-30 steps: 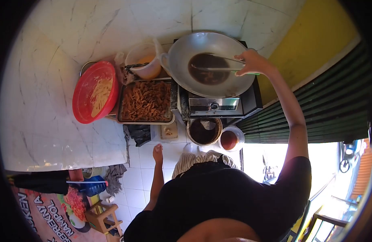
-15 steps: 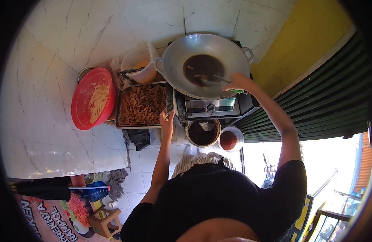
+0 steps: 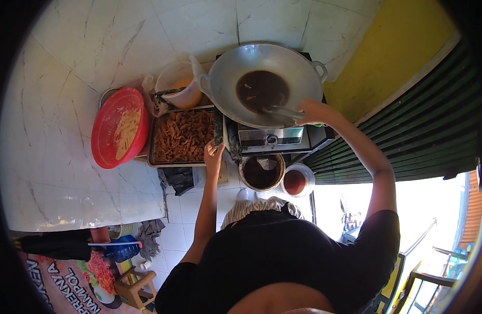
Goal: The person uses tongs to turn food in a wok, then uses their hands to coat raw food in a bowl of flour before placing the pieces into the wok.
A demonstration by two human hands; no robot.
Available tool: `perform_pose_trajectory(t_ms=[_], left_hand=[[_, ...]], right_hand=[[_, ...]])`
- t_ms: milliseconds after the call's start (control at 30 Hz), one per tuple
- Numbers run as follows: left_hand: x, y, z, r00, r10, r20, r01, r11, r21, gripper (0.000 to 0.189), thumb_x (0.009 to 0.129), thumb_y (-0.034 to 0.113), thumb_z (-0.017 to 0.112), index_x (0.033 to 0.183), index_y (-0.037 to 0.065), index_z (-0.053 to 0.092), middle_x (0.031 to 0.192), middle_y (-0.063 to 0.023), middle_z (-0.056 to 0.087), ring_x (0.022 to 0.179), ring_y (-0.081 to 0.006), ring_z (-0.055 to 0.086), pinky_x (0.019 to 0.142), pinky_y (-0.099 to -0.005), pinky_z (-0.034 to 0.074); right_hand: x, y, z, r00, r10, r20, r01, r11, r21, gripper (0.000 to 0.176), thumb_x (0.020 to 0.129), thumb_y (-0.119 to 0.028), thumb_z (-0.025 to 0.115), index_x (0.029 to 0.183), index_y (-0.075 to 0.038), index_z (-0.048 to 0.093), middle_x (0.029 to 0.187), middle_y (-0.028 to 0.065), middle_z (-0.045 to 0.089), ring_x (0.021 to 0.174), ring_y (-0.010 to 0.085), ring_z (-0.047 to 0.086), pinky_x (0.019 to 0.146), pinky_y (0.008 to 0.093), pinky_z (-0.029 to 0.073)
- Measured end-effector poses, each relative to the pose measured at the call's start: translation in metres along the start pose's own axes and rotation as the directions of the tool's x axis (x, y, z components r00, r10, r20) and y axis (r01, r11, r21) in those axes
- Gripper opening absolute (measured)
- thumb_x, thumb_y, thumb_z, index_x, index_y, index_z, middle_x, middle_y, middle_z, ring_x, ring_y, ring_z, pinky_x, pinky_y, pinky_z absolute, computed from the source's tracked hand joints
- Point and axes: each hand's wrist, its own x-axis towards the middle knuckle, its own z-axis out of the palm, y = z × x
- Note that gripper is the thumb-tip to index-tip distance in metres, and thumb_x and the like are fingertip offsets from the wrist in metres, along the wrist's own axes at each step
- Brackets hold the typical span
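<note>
My right hand (image 3: 315, 113) is closed round metal tongs (image 3: 280, 111), with a bit of green showing at the grip. The tongs are blurred and reach into the near right side of a large wok (image 3: 225, 78). Dark oil (image 3: 259, 90) fills the wok's bottom, with a few small pieces in it. At the near right corner of a tray (image 3: 170, 164), my left hand (image 3: 213, 156) has its fingers bent over the rim. Brown fried strips (image 3: 180, 137) are heaped in this tray.
A red basin (image 3: 102, 149) with floury mix stands left of the tray. Behind it is a clear tub (image 3: 167, 78) with orange contents. The wok sits on a stove (image 3: 270, 137). Below are a dark-filled pot (image 3: 262, 180) and a bucket (image 3: 302, 172) of reddish liquid.
My right hand has shifted slightly, and the tongs have drawn back from the oil toward the wok's near side. My left hand stays at the tray.
</note>
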Motion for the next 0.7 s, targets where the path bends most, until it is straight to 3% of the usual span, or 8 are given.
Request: perform_pose_trajectory(t_ms=[33,100,133,333,467,533,667,700], left_hand=[[0.002,-0.005,-0.002,1.000,0.000,0.004,0.000,1.000,0.000,0.046,0.069,0.022,0.068,0.104,-0.001,0.047,0.093,-0.0060,0.052,0.086,-0.0108,0.049,0.075,-0.0214,0.037],[0.006,-0.012,-0.006,0.998,-0.033,0.059,0.032,0.999,0.018,0.058,0.066,0.035,0.068,0.108,0.002,0.046,0.110,-0.0111,0.045,0.100,-0.0202,0.043,0.084,-0.0314,0.034],[0.006,-0.012,-0.006,0.998,-0.032,0.062,0.031,0.999,0.017,0.058,0.066,0.035,0.068,0.108,0.002,0.046,0.110,-0.0111,0.045,0.100,-0.0202,0.043,0.084,-0.0314,0.034],[0.006,-0.012,-0.007,0.996,-0.067,0.061,0.065,0.997,0.038,0.062,0.065,0.037,0.069,0.110,0.002,0.045,0.111,-0.0126,0.043,0.101,-0.0230,0.042,0.083,-0.0325,0.035],[0.000,-0.011,-0.006,0.999,0.000,0.045,-0.002,1.000,0.031,0.060,0.067,0.036,0.068,0.110,0.001,0.044,0.110,-0.0128,0.043,0.101,-0.0232,0.042,0.083,-0.0327,0.035],[-0.021,0.008,-0.004,0.999,0.004,-0.043,-0.001,0.997,0.082,0.055,0.070,0.035,0.065,0.108,-0.001,0.046,0.107,-0.0132,0.046,0.099,-0.0213,0.044,0.083,-0.0319,0.035],[-0.042,-0.061,-0.051,0.990,-0.106,-0.089,0.108,0.994,0.011,0.051,0.074,0.036,0.060,0.103,-0.003,0.048,0.103,-0.0146,0.050,0.097,-0.0202,0.047,0.083,-0.0302,0.035],[-0.060,-0.081,-0.067,0.987,-0.118,-0.110,0.131,0.984,0.117,0.048,0.075,0.036,0.058,0.101,-0.003,0.050,0.100,-0.0154,0.052,0.095,-0.0220,0.049,0.082,-0.0306,0.037]], right_hand=[[-0.004,0.003,-0.003,0.999,-0.045,-0.008,0.045,0.999,-0.026,0.040,0.056,-0.024,0.063,0.086,0.003,0.058,0.075,0.0198,0.057,0.071,0.0302,0.057,0.063,0.0346,0.045],[-0.005,0.009,-0.009,0.998,-0.022,0.061,0.026,0.998,-0.054,0.041,0.057,-0.023,0.063,0.089,0.001,0.058,0.075,0.0189,0.058,0.071,0.0302,0.056,0.064,0.0346,0.045],[-0.006,0.010,-0.012,0.992,-0.002,0.129,0.012,0.997,-0.082,0.043,0.057,-0.022,0.063,0.093,0.000,0.057,0.075,0.0180,0.058,0.071,0.0302,0.056,0.064,0.0345,0.045],[-0.021,0.004,-0.028,0.996,0.020,0.087,-0.011,0.996,-0.092,0.044,0.058,-0.022,0.062,0.097,-0.003,0.057,0.075,0.0174,0.058,0.073,0.0297,0.057,0.066,0.0350,0.045],[-0.023,-0.002,-0.038,0.992,0.066,0.107,-0.055,0.993,-0.100,0.045,0.060,-0.023,0.063,0.100,-0.003,0.056,0.080,0.0185,0.057,0.077,0.0296,0.056,0.069,0.0344,0.044],[-0.025,-0.014,-0.051,0.996,0.083,0.016,-0.081,0.990,-0.118,0.047,0.062,-0.023,0.062,0.104,-0.004,0.054,0.078,0.0182,0.055,0.078,0.0298,0.054,0.070,0.0348,0.043],[-0.007,-0.041,-0.071,0.997,-0.045,-0.064,0.038,0.993,-0.111,0.049,0.064,-0.025,0.061,0.107,-0.005,0.052,0.074,0.0172,0.052,0.077,0.0300,0.052,0.070,0.0353,0.041],[0.000,-0.052,-0.077,0.994,-0.097,-0.057,0.091,0.990,-0.104,0.050,0.064,-0.026,0.062,0.109,-0.006,0.051,0.073,0.0161,0.050,0.074,0.0284,0.050,0.068,0.0346,0.040]])
